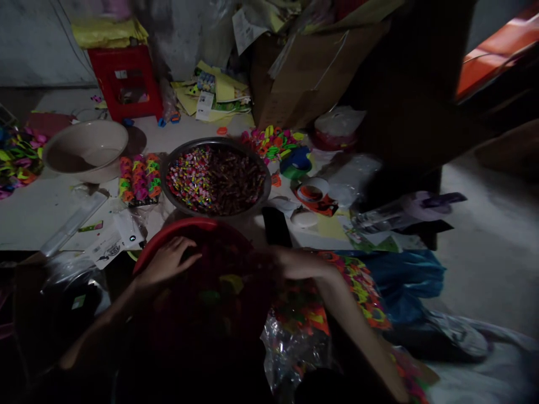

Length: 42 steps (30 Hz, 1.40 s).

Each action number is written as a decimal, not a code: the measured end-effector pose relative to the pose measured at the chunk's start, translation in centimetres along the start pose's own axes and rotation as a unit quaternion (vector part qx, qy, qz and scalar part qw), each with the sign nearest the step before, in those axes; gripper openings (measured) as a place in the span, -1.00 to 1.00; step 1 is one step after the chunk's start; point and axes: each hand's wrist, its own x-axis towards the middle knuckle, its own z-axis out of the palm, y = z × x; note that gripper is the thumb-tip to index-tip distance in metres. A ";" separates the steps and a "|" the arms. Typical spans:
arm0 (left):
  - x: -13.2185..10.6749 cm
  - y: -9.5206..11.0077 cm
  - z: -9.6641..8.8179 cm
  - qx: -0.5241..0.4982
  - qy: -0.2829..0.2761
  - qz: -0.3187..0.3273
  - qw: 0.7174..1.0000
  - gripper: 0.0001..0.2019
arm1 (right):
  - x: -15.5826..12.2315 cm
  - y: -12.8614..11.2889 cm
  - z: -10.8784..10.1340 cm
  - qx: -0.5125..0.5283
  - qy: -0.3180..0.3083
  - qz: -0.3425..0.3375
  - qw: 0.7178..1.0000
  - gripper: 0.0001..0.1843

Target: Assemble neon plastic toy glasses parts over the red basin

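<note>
Red basin (201, 225) contains dimly lit pieces (231, 283), left hand (170, 261) at its left rim, fingers (187, 243) released, right hand (284, 262) at its right, grip indeterminable in shadow; apparent handling step calls for closer grasping.

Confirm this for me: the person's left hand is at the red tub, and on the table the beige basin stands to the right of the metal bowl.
Not quite: in the head view, the beige basin stands to the left of the metal bowl on the table. The left hand is indeed at the red tub.
</note>
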 end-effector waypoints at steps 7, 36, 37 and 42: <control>3.4 -2.9 5.1 -0.024 -0.024 -0.075 0.997 -0.69 | 3.1 3.2 -8.3 0.108 0.504 0.003 0.857 -0.69; 1.3 4.6 -2.6 0.160 0.172 0.116 0.965 -0.86 | 2.6 -3.2 6.6 -0.110 0.269 -0.198 0.936 -0.67; 1.3 4.6 -2.5 0.163 0.175 0.115 0.964 -0.86 | 2.6 -3.3 6.7 -0.118 0.269 -0.201 0.935 -0.66; 1.3 4.7 -2.6 0.158 0.173 0.114 0.966 -0.87 | 2.0 -3.3 6.9 -0.169 0.254 -0.214 0.928 -0.57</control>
